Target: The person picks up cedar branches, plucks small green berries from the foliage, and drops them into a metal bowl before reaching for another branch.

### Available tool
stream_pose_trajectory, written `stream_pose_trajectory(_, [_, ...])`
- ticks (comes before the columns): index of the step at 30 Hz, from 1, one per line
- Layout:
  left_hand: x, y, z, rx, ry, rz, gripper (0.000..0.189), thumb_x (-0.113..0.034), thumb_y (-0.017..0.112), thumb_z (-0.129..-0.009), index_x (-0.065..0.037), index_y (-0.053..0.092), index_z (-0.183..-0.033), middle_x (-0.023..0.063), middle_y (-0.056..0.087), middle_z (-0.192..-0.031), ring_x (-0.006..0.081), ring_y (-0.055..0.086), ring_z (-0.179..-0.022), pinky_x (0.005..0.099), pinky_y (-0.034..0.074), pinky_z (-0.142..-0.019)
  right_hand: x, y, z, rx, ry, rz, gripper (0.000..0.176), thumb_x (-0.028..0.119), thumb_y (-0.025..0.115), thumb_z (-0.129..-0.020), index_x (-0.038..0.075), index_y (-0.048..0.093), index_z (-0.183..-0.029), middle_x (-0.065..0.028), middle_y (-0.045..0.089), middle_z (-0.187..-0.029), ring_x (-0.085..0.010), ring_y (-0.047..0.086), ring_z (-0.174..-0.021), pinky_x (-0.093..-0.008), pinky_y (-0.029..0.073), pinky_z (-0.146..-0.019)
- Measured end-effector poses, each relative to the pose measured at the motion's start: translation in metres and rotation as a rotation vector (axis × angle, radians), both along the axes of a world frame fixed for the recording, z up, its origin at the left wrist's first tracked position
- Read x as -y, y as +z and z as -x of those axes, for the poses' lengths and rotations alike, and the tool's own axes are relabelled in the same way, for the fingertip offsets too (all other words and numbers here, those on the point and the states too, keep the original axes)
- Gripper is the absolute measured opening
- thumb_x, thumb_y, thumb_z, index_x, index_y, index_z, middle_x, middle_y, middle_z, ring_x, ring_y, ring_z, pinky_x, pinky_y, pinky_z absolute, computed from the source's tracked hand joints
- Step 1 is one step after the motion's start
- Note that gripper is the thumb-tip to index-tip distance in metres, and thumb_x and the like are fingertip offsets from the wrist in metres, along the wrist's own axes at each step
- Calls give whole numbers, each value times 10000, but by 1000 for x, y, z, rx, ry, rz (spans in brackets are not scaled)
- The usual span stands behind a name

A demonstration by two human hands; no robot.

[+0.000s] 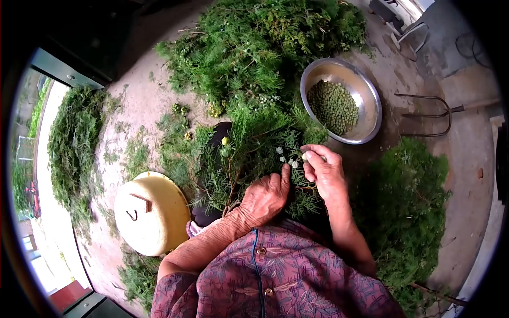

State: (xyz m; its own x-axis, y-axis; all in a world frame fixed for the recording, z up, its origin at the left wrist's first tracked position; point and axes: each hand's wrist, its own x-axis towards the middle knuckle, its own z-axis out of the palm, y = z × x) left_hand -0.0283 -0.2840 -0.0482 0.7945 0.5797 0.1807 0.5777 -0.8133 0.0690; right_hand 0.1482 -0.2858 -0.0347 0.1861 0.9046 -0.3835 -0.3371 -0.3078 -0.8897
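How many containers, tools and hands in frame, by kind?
Metal bowl: 1
Yellow basin, upside down: 1
Pitchfork: 1
Hands: 2, left hand on a sprig, right hand pinching a pale berry
Total: 5

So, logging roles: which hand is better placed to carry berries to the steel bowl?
Probably right: the right hand pinches the berries and lies nearest the bowl; the left hand rests on the sprig.
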Motion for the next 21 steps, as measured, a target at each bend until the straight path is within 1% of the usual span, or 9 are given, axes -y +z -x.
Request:
stream_pose_trajectory(2, [0, 1, 0, -20, -7, -4, 521, -89, 479, -724, 96, 430, -1209, 74, 467, -720, 158, 504, -578, 264, 451, -470, 1, -2, -5, -186, -72, 46, 154, 81, 528, -857, -21, 578, -960, -30, 560, -665, -65, 441, -474, -199, 369, -420])
stream_pose_trajectory(5, [0, 1, -1, -8, -6, 24, 526, -91, 482, -724, 99, 425, -1211, 77, 468, -718, 158, 506, -582, 262, 449, -466, 8, 3, -7, -60, 69, -22, 145, 58, 532, -849, 5, 583, -974, -28, 569, -703, -64, 482, -504, -195, 393, -442])
stream_pose_trajectory(8, [1, 0, -2, -1, -6, 10, 530, -94, 483, -726, 102, 421, -1214, 78, 467, -719, 161, 507, -585, 265, 449, -464, 12, 20, 1, 382, 133, -52, 147, 33, 539, -838, 24, 584, -977, -28, 591, -780, -75, 527, -535, -201, 437, -509])
stream_pose_trajectory(9, [1, 0, -2, -10, -7, 12, 530, -95, 483, -727, 103, 418, -1215, 79, 469, -720, 163, 508, -587, 267, 449, -464, 14, 20, 1, 437, 157, -90, 163, 12, 562, -814, 40, 590, -971, -36, 596, -846, -100, 573, -627, -219, 462, -573])
stream_pose_trajectory(12, [2, 2, -3, -23, -7, 14, 523, -93, 481, -730, 102, 422, -1212, 82, 474, -722, 164, 512, -588, 265, 453, -467, 17, 13, 3, 669, 177, -263, 164, 0, 580, -792, 33, 595, -952, -56, 588, -878, -124, 579, -713, -235, 468, -618])
stream_pose_trajectory(13, [2, 2, -3, -21, -7, 15, 514, -90, 478, -731, 100, 430, -1205, 83, 477, -721, 161, 514, -586, 261, 456, -470, 17, 10, 6, 681, 148, -290, 187, -10, 605, -769, 35, 604, -950, -31, 545, -855, -86, 539, -656, -229, 439, -543])
stream_pose_trajectory(16, [1, 2, -3, 11, 0, 26, 508, -89, 475, -733, 99, 433, -1202, 86, 482, -723, 161, 518, -589, 256, 462, -477, 13, 7, 12, 884, 155, -467, 222, 10, 651, -735, 30, 603, -951, -65, 559, -853, -157, 574, -711, -267, 466, -598])
stream_pose_trajectory(18, [1, 0, -3, 28, 3, 40, 511, -89, 473, -734, 100, 428, -1206, 89, 482, -725, 163, 520, -594, 257, 462, -480, 14, 15, 22, 959, 143, -375, 276, 21, 684, -690, 33, 608, -955, -101, 561, -878, -235, 575, -735, -308, 474, -638])
stream_pose_trajectory(21, [2, 0, -3, 33, 2, 54, 518, -88, 471, -733, 101, 421, -1213, 93, 482, -724, 167, 520, -600, 256, 459, -480, 13, 8, 25, 937, 91, -373, 230, 31, 676, -710, 23, 600, -927, -92, 561, -817, -201, 564, -696, -290, 460, -606])
